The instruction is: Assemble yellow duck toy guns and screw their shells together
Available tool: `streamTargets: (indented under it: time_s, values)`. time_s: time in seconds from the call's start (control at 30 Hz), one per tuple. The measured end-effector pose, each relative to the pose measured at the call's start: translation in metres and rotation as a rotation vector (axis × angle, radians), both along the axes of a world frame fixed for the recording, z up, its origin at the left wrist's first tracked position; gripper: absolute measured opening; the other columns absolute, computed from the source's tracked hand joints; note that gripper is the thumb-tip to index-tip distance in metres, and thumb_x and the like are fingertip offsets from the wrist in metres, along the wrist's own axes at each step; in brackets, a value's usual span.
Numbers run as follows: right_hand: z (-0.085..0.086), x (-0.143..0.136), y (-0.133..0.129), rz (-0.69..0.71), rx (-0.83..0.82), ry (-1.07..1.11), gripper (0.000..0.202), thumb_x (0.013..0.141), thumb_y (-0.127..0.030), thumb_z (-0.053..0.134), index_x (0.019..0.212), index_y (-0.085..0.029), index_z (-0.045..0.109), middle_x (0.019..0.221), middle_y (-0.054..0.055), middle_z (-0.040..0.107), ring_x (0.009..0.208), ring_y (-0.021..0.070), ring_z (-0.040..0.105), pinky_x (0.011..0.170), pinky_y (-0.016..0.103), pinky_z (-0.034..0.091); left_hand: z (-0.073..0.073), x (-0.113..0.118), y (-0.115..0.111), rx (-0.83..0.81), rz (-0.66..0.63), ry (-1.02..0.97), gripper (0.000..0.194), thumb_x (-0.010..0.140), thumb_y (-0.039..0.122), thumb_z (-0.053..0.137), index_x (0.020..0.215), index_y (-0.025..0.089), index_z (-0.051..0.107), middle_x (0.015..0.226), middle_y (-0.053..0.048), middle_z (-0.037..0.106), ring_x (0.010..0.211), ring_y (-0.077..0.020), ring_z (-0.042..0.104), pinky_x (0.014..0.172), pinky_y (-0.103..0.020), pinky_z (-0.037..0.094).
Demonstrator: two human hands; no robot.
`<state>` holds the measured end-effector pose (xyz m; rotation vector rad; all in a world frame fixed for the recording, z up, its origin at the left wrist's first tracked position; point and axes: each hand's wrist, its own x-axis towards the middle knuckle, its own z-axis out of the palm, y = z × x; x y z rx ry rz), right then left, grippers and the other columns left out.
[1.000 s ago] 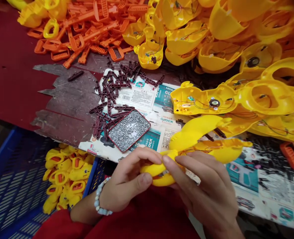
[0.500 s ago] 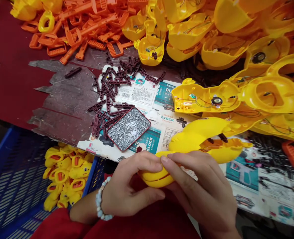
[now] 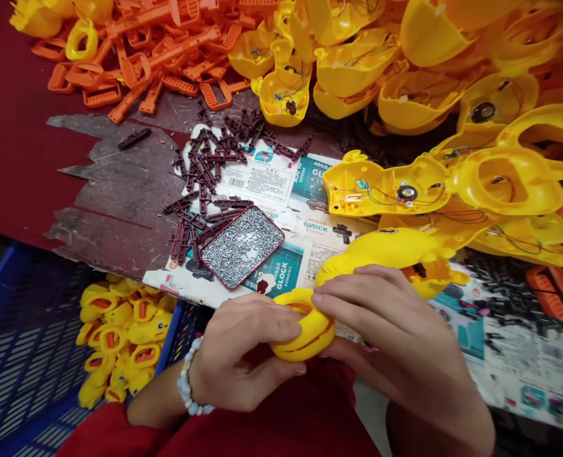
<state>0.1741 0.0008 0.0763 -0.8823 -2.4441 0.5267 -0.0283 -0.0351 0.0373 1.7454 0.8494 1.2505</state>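
Observation:
A yellow plastic duck toy [image 3: 376, 249] is held between my two hands over the table's front edge. Its ring-shaped handle [image 3: 310, 344] points toward me, and a dark seam gap runs along its side. My left hand [image 3: 245, 352], with a beaded bracelet at the wrist, is closed around the left of the handle, thumb below and fingers on top. From the right, my right hand [image 3: 395, 330] grips the toy where handle and body meet, fingers above; its thumb is partly hidden. At the far end the toy's two halves gape apart.
A tray of small screws [image 3: 243, 247] lies among dark brown plastic strips [image 3: 205, 165] on printed cardboard. Yellow half shells with wires [image 3: 390, 184] are piled at right and back; orange handle parts [image 3: 143, 70] at back left. Finished-looking yellow toys [image 3: 124, 336] fill part of a blue crate [image 3: 24, 343].
My right hand has shifted slightly right and flattened over the toy. The handle has tilted so its opening shows more. The whole view has slid slightly.

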Motion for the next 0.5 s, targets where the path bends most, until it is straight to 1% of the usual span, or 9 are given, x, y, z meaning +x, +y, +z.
streamTargets:
  time_s: [0.07, 0.17, 0.3, 0.4, 0.47, 0.5]
  values:
    - [-0.001, 0.001, 0.002, 0.053, -0.062, 0.011, 0.022, 0.104, -0.030, 0.039, 0.107, -0.014, 0.054, 0.102, 0.005, 0.059, 0.095, 0.0145, 0.053, 0.093, 0.032, 0.032, 0.001, 0.001, 0.001, -0.002, -0.004, 0.015, 0.041, 0.076, 0.016, 0.068, 0.114, 0.025, 0.056, 0.089, -0.010, 0.074, 0.081, -0.0212, 0.071, 0.075, -0.033, 0.055]
    - [-0.005, 0.000, 0.003, 0.090, -0.112, 0.050, 0.022, 0.104, -0.028, 0.039, 0.105, -0.014, 0.054, 0.102, 0.004, 0.058, 0.094, 0.0139, 0.052, 0.094, 0.032, 0.031, 0.001, 0.002, 0.002, 0.038, 0.008, 0.022, 0.040, 0.075, 0.012, 0.066, 0.112, 0.023, 0.056, 0.088, -0.009, 0.074, 0.077, -0.0191, 0.071, 0.071, -0.030, 0.055]
    - [-0.011, -0.004, 0.005, 0.113, -0.147, 0.092, 0.022, 0.104, -0.029, 0.040, 0.103, -0.012, 0.055, 0.100, 0.004, 0.058, 0.092, 0.0147, 0.052, 0.095, 0.034, 0.030, -0.001, 0.003, 0.001, 0.122, 0.097, 0.060, 0.035, 0.074, 0.007, 0.064, 0.106, 0.018, 0.056, 0.079, -0.007, 0.072, 0.071, -0.0170, 0.069, 0.070, -0.028, 0.056]
    - [-0.018, -0.007, 0.005, 0.097, -0.165, 0.090, 0.020, 0.102, -0.028, 0.042, 0.100, -0.012, 0.055, 0.093, 0.004, 0.058, 0.086, 0.0158, 0.052, 0.094, 0.036, 0.031, -0.001, 0.003, 0.003, 0.105, 0.124, 0.101, 0.025, 0.074, 0.011, 0.061, 0.097, 0.019, 0.054, 0.072, -0.005, 0.069, 0.065, -0.0159, 0.067, 0.064, -0.027, 0.055]
    - [-0.022, -0.008, 0.002, 0.082, -0.120, 0.084, 0.018, 0.101, -0.025, 0.043, 0.101, -0.012, 0.056, 0.092, 0.004, 0.058, 0.085, 0.0164, 0.052, 0.094, 0.037, 0.032, 0.001, 0.003, 0.005, 0.071, 0.135, 0.209, 0.017, 0.077, 0.017, 0.060, 0.092, 0.020, 0.053, 0.070, -0.003, 0.067, 0.061, -0.0151, 0.064, 0.059, -0.027, 0.052]
    - [-0.023, -0.008, -0.001, 0.070, -0.077, 0.090, 0.017, 0.101, -0.024, 0.044, 0.101, -0.012, 0.056, 0.093, 0.004, 0.059, 0.086, 0.0169, 0.053, 0.095, 0.037, 0.033, 0.001, 0.003, 0.005, 0.065, 0.139, 0.287, 0.015, 0.080, 0.021, 0.059, 0.093, 0.019, 0.053, 0.072, -0.003, 0.067, 0.061, -0.0154, 0.063, 0.059, -0.027, 0.051]
